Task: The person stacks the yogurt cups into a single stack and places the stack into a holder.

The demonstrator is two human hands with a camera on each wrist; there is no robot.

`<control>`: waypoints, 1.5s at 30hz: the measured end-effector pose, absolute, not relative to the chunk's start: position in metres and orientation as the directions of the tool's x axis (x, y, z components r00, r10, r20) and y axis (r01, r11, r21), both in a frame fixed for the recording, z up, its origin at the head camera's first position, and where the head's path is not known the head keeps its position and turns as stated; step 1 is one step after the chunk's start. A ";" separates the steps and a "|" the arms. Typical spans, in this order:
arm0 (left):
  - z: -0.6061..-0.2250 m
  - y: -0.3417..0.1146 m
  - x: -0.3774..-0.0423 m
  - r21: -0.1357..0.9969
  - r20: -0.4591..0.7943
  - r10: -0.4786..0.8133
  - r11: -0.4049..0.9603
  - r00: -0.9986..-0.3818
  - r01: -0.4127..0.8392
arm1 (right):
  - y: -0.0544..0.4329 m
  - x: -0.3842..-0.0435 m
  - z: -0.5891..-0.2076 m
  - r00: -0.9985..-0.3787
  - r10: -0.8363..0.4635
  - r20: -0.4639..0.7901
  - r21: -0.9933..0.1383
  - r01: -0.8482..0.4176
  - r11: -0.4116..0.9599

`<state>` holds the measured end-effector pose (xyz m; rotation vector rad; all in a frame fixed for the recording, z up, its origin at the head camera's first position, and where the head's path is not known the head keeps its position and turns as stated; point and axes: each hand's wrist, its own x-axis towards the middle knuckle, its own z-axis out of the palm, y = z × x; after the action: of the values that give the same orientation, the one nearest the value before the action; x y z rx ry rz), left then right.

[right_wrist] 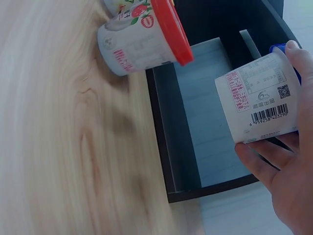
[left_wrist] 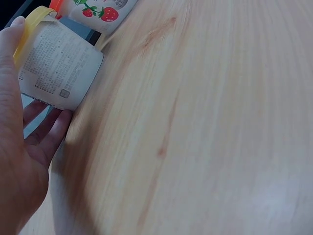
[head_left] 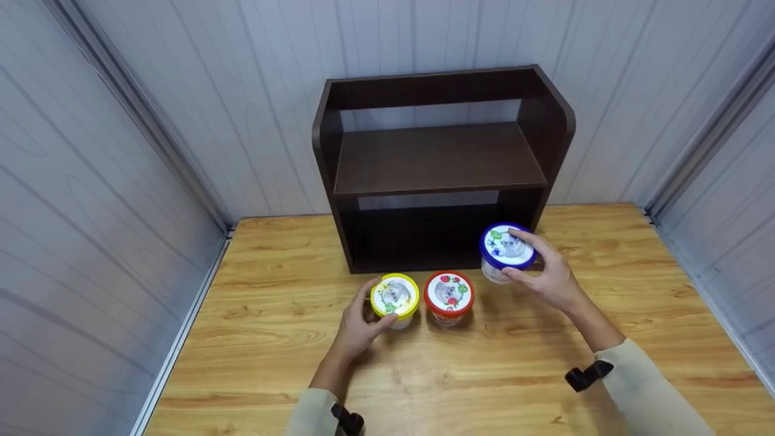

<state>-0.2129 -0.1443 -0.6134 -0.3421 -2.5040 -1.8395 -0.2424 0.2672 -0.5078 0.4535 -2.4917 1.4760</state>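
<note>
Three white paper cups with coloured lids are at the front of the dark shelf. My left hand (head_left: 357,324) has its thumb and fingers around the yellow-lidded cup (head_left: 395,295), which stands on the table. Beside that cup, untouched, is the red-lidded cup (head_left: 449,295), with strawberries printed on its side. My right hand (head_left: 554,278) grips the blue-lidded cup (head_left: 507,247) at the shelf's right front. In the right wrist view the blue-lidded cup (right_wrist: 259,95) is raised off the table, its barcode side showing.
A dark brown two-level shelf (head_left: 442,157) stands against the panelled back wall (head_left: 272,109). The wooden table (head_left: 272,339) runs to the side walls. Black straps with small devices (head_left: 587,375) sit at both wrists.
</note>
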 end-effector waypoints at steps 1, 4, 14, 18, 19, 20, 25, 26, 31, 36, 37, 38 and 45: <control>-0.613 -0.144 -0.213 0.941 0.142 0.166 0.284 -0.976 0.185 | 0.266 -0.243 -0.507 -0.927 -0.157 0.339 -0.808 -0.373 0.456; -0.613 -0.145 -0.213 0.945 0.125 0.160 0.282 -0.979 0.167 | 0.260 -0.245 -0.505 -0.919 -0.166 0.359 -0.796 -0.394 0.459; -0.611 -0.143 -0.212 0.952 0.116 0.165 0.263 -0.979 0.157 | 0.241 -0.248 -0.501 -0.897 -0.201 0.394 -0.796 -0.443 0.414; -0.612 -0.143 -0.212 0.955 0.107 0.153 0.261 -0.982 0.145 | 0.233 -0.248 -0.499 -0.899 -0.215 0.382 -0.801 -0.438 0.408; -0.612 -0.143 -0.213 0.956 0.101 0.150 0.259 -0.984 0.138 | 0.231 -0.248 -0.499 -0.899 -0.217 0.381 -0.802 -0.438 0.406; -0.612 -0.143 -0.213 0.957 0.096 0.148 0.257 -0.984 0.132 | 0.228 -0.248 -0.499 -0.897 -0.220 0.385 -0.801 -0.443 0.404; -0.610 -0.143 -0.213 0.966 0.086 0.150 0.227 -0.985 0.119 | 0.216 -0.248 -0.500 -0.891 -0.233 0.390 -0.804 -0.453 0.384; -0.610 -0.143 -0.213 0.968 0.086 0.151 0.221 -0.985 0.119 | 0.214 -0.248 -0.501 -0.890 -0.235 0.390 -0.805 -0.454 0.382; -0.611 -0.144 -0.214 0.974 0.087 0.148 0.195 -0.985 0.115 | 0.202 -0.248 -0.502 -0.887 -0.249 0.389 -0.811 -0.458 0.363; -0.611 -0.146 -0.214 0.978 0.080 0.146 0.182 -0.986 0.106 | 0.190 -0.248 -0.502 -0.881 -0.278 0.382 -0.812 -0.464 0.354; -0.611 -0.146 -0.214 0.977 0.075 0.145 0.186 -0.987 0.102 | 0.188 -0.248 -0.502 -0.881 -0.283 0.379 -0.812 -0.464 0.356; -0.611 -0.146 -0.215 0.976 0.073 0.145 0.191 -0.987 0.100 | 0.185 -0.247 -0.501 -0.880 -0.288 0.378 -0.810 -0.465 0.357; -0.611 -0.146 -0.216 0.974 0.072 0.156 0.201 -0.985 0.103 | 0.168 -0.246 -0.498 -0.857 -0.330 0.395 -0.798 -0.498 0.340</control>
<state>-0.2157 -0.1457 -0.6113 -0.2666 -2.4665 -1.9949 -0.2464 0.1680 -0.4981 0.7596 -2.4333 1.5397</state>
